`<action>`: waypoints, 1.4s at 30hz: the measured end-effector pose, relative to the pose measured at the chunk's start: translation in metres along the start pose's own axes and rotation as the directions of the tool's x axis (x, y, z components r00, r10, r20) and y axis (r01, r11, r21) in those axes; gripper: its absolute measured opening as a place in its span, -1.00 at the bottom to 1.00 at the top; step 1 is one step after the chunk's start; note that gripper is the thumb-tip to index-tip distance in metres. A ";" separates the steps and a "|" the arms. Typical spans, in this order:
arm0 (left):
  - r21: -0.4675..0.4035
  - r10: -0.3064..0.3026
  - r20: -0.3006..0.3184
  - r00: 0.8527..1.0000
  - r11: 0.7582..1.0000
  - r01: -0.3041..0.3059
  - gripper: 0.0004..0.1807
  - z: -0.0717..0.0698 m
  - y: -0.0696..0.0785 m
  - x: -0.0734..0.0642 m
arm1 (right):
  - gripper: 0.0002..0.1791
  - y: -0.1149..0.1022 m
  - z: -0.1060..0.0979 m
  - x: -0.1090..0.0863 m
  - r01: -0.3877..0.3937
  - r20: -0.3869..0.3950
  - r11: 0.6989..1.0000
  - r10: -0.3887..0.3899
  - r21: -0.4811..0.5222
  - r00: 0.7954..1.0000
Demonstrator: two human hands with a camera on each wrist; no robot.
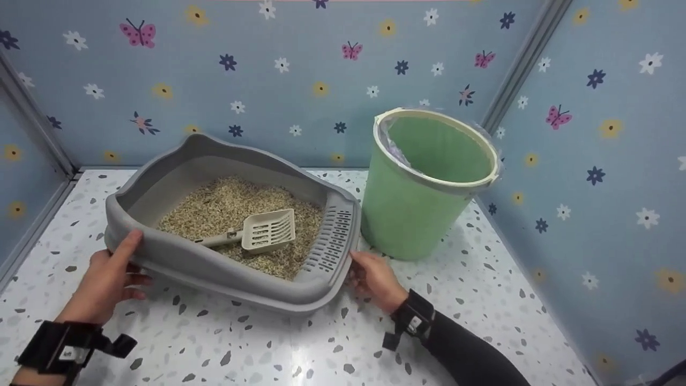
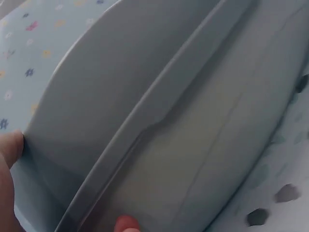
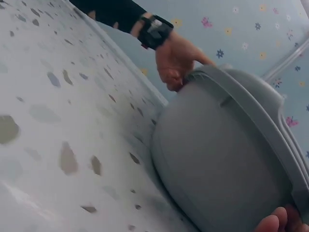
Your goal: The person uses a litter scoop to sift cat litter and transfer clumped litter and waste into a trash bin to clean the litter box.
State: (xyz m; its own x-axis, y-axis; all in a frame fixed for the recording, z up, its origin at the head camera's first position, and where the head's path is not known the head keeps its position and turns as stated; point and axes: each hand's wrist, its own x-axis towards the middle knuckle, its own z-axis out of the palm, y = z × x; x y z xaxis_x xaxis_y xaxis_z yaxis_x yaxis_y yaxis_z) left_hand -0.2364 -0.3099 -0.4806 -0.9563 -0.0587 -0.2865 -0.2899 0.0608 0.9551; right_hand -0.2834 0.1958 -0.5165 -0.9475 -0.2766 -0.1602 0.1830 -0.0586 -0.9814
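A grey litter box [image 1: 214,268] stands at an angle on the speckled surface, partly filled with tan granular litter [image 1: 214,206]. On the litter lies a beige slotted scoop [image 1: 268,230], its handle toward the box's near left wall. My left hand [image 1: 110,276] grips the box's left end, thumb on the upper wall and fingers below the rim. At the slotted right end, my right hand [image 1: 375,279] holds the rim, thumb on top and fingers curled beneath. The right wrist view shows the box's outer wall [image 3: 212,154] and my right fingertips [image 3: 280,220] under its rim.
A green bin [image 1: 412,214] with a cream rim and clear liner stands just right of the box. Flowered panels [image 1: 300,69] rise behind and on both sides. Black straps with small cameras sit on both wrists.
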 end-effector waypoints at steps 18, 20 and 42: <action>-0.131 0.060 0.009 0.998 0.990 -0.059 -0.38 0.035 0.001 0.011 | -0.56 0.006 0.011 -0.006 0.016 -0.007 1.000 -0.016 0.011 1.000; -0.133 0.057 0.044 0.997 0.990 -0.051 -0.39 0.033 0.002 0.019 | -0.57 0.008 0.014 -0.016 -0.001 0.001 1.000 0.001 0.001 1.000; 0.120 0.113 -0.004 0.994 0.986 -0.112 -0.20 0.064 0.008 0.020 | -0.67 0.002 0.005 -0.011 0.034 -0.096 0.998 -0.030 0.047 0.995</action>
State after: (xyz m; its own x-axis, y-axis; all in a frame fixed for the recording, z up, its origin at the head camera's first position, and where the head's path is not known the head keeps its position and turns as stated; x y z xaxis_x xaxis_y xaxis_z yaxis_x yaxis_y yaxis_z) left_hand -0.2606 -0.2473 -0.4841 -0.9828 -0.0556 -0.1760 -0.1834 0.1864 0.9652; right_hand -0.2714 0.1938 -0.5162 -0.9734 -0.1813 -0.1403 0.1623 -0.1129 -0.9802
